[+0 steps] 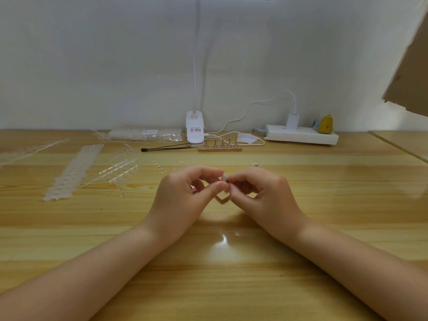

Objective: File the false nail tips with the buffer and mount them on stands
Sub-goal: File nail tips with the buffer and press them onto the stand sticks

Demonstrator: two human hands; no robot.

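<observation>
On the pale wooden table (324, 205), clear plastic nail-tip strips (74, 170) lie at the left. At centre, the left hand (185, 193) and right hand (261, 193) meet, both pinching one small translucent false nail tip (224, 177) above a tan stand base (222, 198). The tip could slip and be lost among the clear scraps if the pinch loosens. The base is mostly hidden; a buffer cannot be made out. A five-post stand (220, 145) sits well behind.

Label print on the lamp clip (195, 130) is too blurred to read.
</observation>
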